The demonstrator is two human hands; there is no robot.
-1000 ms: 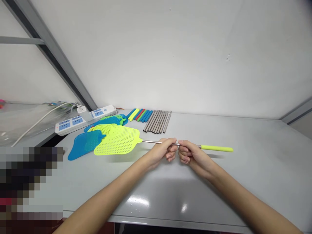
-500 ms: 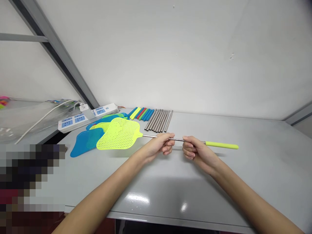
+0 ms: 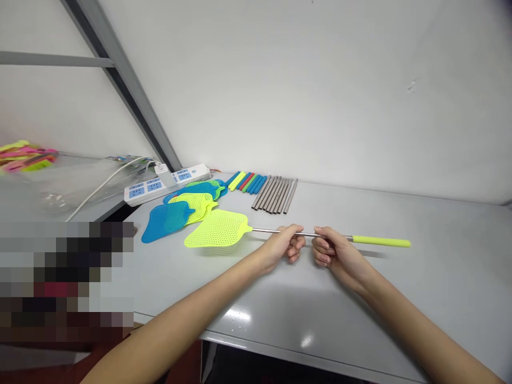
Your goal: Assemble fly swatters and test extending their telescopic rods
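A yellow fly swatter (image 3: 219, 229) with a perforated head, a thin metal rod and a yellow grip lies sideways across my view, held just above the table. My left hand (image 3: 286, 244) pinches its rod left of the middle, thumb on top. Close by on the right, my right hand (image 3: 334, 250) is closed on the rod near the yellow grip. The swatter's head points left, its grip right. Behind the head lie loose swatter heads, among them a blue one (image 3: 166, 220) and a yellow one (image 3: 194, 205).
Several metal tubes (image 3: 275, 194) lie side by side at the back of the grey table (image 3: 440, 266). Left of them is a row of coloured grips (image 3: 247, 183). A white power strip (image 3: 168, 184) with a plugged-in cable stands at the back left. Plastic bags lie beyond it.
The view has turned left, so everything sits further right. The swatter's head has come lower and flatter, apart from the loose heads in view. Both hands keep hold of the rod.
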